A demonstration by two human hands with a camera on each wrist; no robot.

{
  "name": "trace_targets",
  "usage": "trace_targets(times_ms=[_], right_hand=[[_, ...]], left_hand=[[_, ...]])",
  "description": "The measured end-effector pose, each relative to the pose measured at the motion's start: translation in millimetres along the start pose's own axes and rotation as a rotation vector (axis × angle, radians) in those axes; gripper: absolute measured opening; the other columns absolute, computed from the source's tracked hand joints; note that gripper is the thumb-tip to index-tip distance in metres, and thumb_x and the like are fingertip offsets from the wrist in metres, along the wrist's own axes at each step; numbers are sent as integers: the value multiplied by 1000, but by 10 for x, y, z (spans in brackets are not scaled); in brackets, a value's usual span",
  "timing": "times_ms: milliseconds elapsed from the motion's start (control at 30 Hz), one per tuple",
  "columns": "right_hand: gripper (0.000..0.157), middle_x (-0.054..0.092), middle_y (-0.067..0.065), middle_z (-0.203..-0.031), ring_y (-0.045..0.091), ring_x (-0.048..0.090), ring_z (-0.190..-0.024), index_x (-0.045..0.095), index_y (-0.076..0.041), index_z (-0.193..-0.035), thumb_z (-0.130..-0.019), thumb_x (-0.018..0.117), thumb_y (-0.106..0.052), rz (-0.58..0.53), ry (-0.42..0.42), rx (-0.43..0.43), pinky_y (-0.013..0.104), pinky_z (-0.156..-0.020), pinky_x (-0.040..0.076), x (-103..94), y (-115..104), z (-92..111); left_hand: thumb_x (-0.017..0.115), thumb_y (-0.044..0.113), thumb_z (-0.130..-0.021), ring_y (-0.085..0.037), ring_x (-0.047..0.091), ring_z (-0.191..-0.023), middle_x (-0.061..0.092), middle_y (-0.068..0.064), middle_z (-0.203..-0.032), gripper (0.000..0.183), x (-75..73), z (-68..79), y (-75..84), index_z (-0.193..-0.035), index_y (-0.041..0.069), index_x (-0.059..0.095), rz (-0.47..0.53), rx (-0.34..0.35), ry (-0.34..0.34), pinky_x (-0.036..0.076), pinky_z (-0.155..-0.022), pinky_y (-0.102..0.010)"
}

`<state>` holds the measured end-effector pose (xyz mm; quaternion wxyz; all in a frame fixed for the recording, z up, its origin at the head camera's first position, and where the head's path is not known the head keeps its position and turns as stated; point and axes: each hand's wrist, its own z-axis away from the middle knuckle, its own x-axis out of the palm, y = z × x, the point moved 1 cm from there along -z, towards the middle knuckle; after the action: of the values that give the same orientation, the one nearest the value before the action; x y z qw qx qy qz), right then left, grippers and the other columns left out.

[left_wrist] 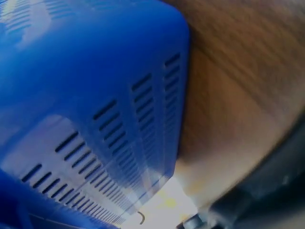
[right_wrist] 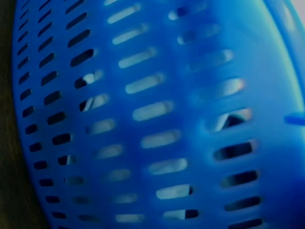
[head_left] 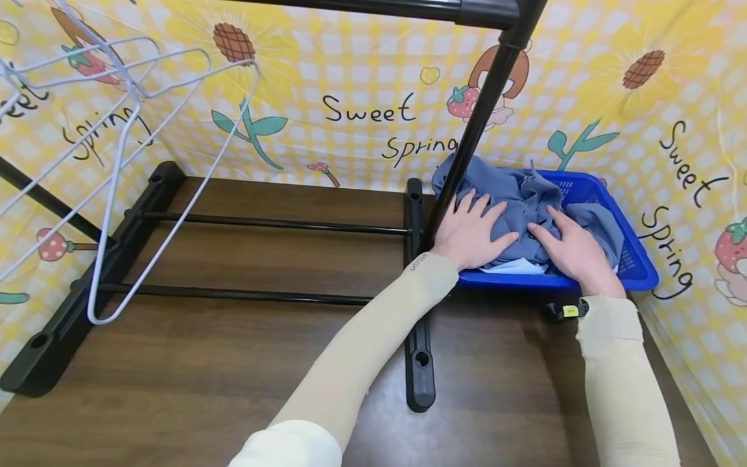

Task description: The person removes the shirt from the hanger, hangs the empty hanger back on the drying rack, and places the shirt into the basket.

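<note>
A blue plastic basket (head_left: 640, 263) with slotted sides holds crumpled blue-grey cloth (head_left: 513, 194) and a bit of white fabric (head_left: 519, 266) near its front rim. My left hand (head_left: 471, 230) rests on the cloth at the basket's left, fingers spread and straight. On the right, my other hand (head_left: 574, 253) touches the cloth with thumb and forefinger stretched apart; its remaining fingers are partly hidden. The basket wall (left_wrist: 95, 71) fills much of the left wrist view, and its slotted side (right_wrist: 143, 114) covers the right wrist view. Neither hand shows in those two views.
A black rack's upright post (head_left: 481, 110) rises just left of the basket, above its foot (head_left: 420, 383). Two low bars (head_left: 262, 295) run left to the other foot (head_left: 43, 353). White wire hangers (head_left: 119, 155) hang at upper left. Patterned yellow cloth walls (head_left: 350, 71) surround the floor.
</note>
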<state>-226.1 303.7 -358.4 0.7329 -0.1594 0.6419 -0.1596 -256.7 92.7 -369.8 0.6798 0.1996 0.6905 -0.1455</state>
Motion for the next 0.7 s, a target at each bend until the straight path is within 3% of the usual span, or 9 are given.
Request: trace_targets(times_ms=[100, 233, 333, 533, 633, 700], right_hand=[[88, 17, 29, -163, 56, 18, -144, 12, -6, -163, -102, 36, -65, -18, 49, 14, 71, -110, 16, -13, 26, 55], [87, 15, 30, -163, 54, 16, -146, 10, -6, -163, -103, 36, -64, -32, 90, 35, 69, -112, 14, -22, 68, 148], [86, 14, 31, -163, 53, 15, -146, 10, -5, -163, -104, 36, -62, -40, 113, 42, 68, -113, 14, -32, 106, 217], [85, 15, 30, -163, 52, 15, -147, 11, -4, -162, -104, 36, -61, -33, 158, 38, 68, -113, 15, -46, 126, 300], [85, 15, 28, -164, 51, 15, -147, 13, -4, -162, -104, 38, -61, -36, 189, 32, 67, -114, 14, -52, 106, 301], [85, 16, 26, -164, 50, 15, -148, 16, -4, -162, -103, 41, -60, -46, 224, 19, 66, -114, 14, -59, 81, 292]], left_hand=[[20, 77, -97, -24, -2, -155, 20, 4, -168, 75, 1, 31, 20, -162, 40, 22, 76, 12, 64, -4, -121, -46], [33, 74, -98, -25, 0, -155, 24, -1, -167, 73, -1, 108, 64, -160, 35, 33, 223, 12, 170, 4, -122, -42], [40, 68, -100, -25, -2, -155, 27, -3, -166, 70, -8, 189, 112, -159, 30, 39, 279, 15, 221, 9, -121, -39], [38, 64, -102, -23, -17, -152, 13, -1, -169, 74, -162, 476, 198, -163, 22, 27, 307, 51, 138, 1, -122, -43], [42, 63, -102, -17, -17, -152, 8, 0, -169, 77, -344, 710, 128, -163, 19, 26, 440, 131, 138, 1, -121, -41], [47, 61, -102, -14, -9, -153, 11, -1, -169, 76, -464, 905, 15, -162, 18, 30, 552, 202, 176, 5, -121, -37]])
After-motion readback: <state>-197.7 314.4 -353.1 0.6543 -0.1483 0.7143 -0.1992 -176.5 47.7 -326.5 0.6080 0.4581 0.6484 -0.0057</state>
